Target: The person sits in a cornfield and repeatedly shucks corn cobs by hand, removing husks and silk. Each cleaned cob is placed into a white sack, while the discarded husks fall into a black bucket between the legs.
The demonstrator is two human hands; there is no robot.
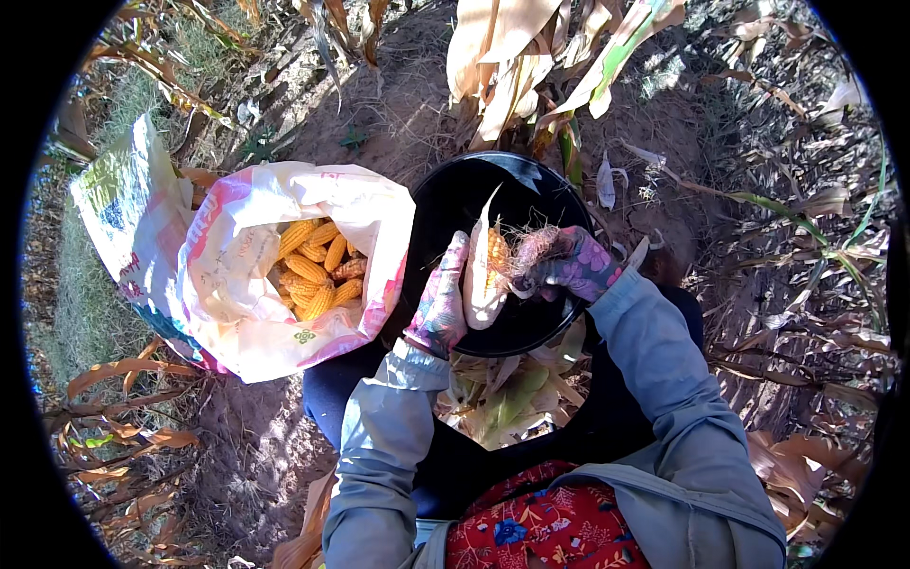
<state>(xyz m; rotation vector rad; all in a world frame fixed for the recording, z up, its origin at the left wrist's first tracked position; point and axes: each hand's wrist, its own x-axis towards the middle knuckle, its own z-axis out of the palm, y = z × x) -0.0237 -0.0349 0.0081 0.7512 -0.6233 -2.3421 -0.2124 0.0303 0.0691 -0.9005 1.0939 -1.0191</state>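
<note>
An ear of corn (497, 257) is partly bared, its yellow kernels showing on the right while pale husk (480, 288) still wraps its left side. My left hand (442, 299), in a flowered glove, holds the ear from the left, fingers pointing away from me. From the right, my right hand (569, 264), gloved alike, pinches a tuft of brown corn silk (537, 250) and husk at the ear's side. Both hands are over a black round tub (434, 206), whose inside is dark.
Left of the tub stands a printed woven sack (249, 341) with its rim rolled down, holding several husked corn cobs (307, 269). Shed husks (498, 405) lie between my legs. Dry corn stalks (505, 64) rise just beyond the tub, and dry leaves (796, 462) litter the right.
</note>
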